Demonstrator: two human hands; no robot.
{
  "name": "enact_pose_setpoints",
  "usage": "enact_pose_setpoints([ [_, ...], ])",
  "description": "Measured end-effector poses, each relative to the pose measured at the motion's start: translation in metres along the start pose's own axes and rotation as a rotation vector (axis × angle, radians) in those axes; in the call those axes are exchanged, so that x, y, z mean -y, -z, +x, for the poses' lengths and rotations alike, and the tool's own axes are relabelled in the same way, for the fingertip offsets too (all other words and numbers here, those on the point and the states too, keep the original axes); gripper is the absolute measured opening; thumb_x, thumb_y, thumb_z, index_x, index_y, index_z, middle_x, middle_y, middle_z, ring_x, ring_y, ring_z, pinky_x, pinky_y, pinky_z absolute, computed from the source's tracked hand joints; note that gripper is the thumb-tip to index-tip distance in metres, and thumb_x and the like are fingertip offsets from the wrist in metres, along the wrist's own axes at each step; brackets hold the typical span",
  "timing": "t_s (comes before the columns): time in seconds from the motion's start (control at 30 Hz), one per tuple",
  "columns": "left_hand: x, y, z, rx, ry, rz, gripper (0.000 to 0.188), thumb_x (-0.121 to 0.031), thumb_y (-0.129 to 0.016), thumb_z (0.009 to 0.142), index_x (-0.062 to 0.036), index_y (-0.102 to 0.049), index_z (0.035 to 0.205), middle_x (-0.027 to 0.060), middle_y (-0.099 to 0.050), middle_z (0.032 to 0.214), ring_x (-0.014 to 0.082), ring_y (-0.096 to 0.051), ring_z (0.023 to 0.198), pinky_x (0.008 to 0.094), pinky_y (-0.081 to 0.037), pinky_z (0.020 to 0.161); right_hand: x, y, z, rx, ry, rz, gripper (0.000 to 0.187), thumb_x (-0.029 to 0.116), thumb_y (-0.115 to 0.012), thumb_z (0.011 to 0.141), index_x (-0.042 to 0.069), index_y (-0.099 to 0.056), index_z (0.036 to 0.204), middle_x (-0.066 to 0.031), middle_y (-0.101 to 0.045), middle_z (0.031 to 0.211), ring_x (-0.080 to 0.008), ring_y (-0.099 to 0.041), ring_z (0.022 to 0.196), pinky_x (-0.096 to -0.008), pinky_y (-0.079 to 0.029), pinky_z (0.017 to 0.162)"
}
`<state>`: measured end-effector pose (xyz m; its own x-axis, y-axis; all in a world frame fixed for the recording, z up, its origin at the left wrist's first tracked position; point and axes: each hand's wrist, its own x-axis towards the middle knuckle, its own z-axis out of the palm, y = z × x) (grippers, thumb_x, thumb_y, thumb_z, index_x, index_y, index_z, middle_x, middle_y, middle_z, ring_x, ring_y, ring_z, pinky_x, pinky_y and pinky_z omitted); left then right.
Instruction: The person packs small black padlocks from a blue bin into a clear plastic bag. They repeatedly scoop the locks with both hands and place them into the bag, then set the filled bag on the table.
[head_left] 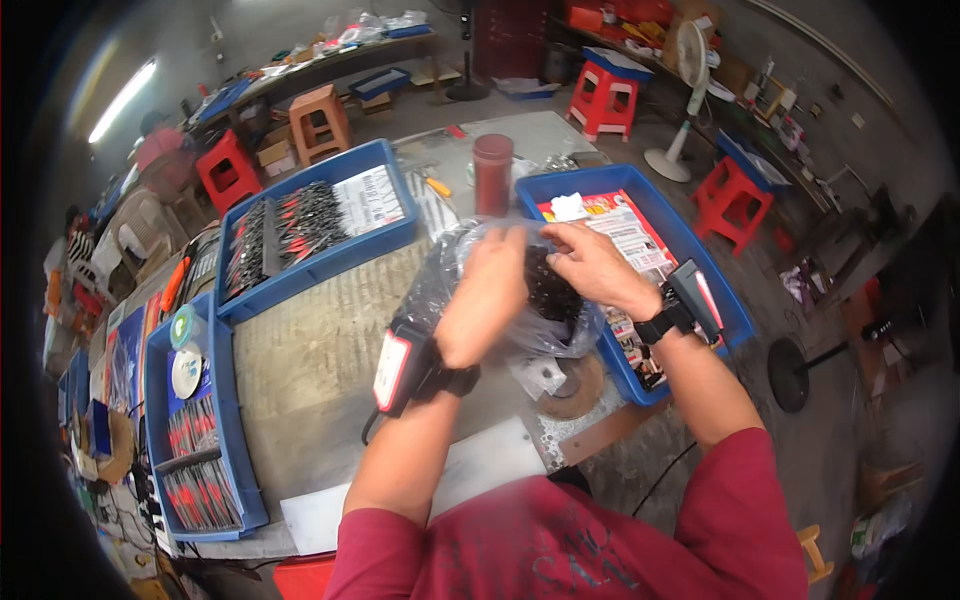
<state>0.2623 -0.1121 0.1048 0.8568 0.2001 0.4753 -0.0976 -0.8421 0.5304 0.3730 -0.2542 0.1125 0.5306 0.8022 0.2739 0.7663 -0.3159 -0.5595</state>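
A clear plastic bag (430,285) with a heap of small dark parts (550,290) inside stands on the worktable in front of me. My left hand (487,295) is closed on the bag's upper left side, its fingertips partly lost in the plastic. Across the opening, my right hand (600,268) pinches the rim between thumb and fingers. Both wrists wear straps with box-shaped devices. What the single parts are is too blurred to tell. Just beyond the bag rises a dark red cylinder (493,175).
A blue tray (735,310) holding printed paper sits right of the bag. Another blue tray (330,270) at the left holds black-and-red tools; a third (235,400) holds packed pieces. A round brown disc (575,390) lies near me. Red stools (605,100) and a fan (690,60) stand beyond.
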Motion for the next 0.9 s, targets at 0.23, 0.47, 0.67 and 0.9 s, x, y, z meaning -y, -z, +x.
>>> enact_pose_setpoints([
  [0.23, -0.019, 0.007, -0.021, -0.148, -0.096, 0.02, 0.034, 0.002, -0.062, 0.072, -0.0002, -0.056, 0.105, 0.0184, -0.056, 0.102, 0.0369, -0.052, 0.097, 0.0407, -0.043, 0.086, -0.06, 0.047, -0.078, 0.238, -0.272, -0.054, 0.036, 0.014, -0.062, 0.08, -0.003, -0.058, 0.111, -0.015, -0.065, 0.095, -0.0221, -0.062, 0.089, -0.0319, -0.048, 0.079],
  [0.47, -0.032, 0.01, -0.035, -0.132, -0.132, 0.008, 0.032, 0.004, -0.062, 0.071, 0.0, -0.057, 0.102, 0.0161, -0.054, 0.1, 0.0348, -0.05, 0.094, 0.0409, -0.043, 0.082, -0.079, 0.039, -0.132, 0.573, -0.324, -0.161, 0.06, 0.031, -0.071, 0.069, 0.004, -0.055, 0.121, -0.0225, -0.057, 0.102, -0.0346, -0.056, 0.098, -0.0382, -0.045, 0.085],
  [0.67, -0.04, 0.008, -0.048, -0.062, -0.127, -0.013, 0.03, 0.003, -0.063, 0.071, 0.0005, -0.058, 0.1, 0.0159, -0.054, 0.1, 0.0344, -0.05, 0.094, 0.0411, -0.043, 0.082, -0.073, 0.018, -0.135, 0.644, -0.318, -0.143, 0.05, 0.023, -0.067, 0.069, 0.003, -0.057, 0.114, -0.022, -0.051, 0.102, -0.0373, -0.053, 0.099, -0.038, -0.044, 0.086],
  [0.9, -0.04, 0.008, -0.059, -0.023, -0.106, -0.03, 0.03, 0.004, -0.064, 0.07, -0.0003, -0.059, 0.099, 0.015, -0.054, 0.099, 0.0337, -0.05, 0.094, 0.0401, -0.043, 0.081, -0.075, 0.012, -0.14, 0.559, -0.359, -0.151, 0.042, 0.015, -0.067, 0.068, 0.001, -0.059, 0.106, -0.0218, -0.053, 0.1, -0.0375, -0.054, 0.098, -0.0374, -0.045, 0.085],
])
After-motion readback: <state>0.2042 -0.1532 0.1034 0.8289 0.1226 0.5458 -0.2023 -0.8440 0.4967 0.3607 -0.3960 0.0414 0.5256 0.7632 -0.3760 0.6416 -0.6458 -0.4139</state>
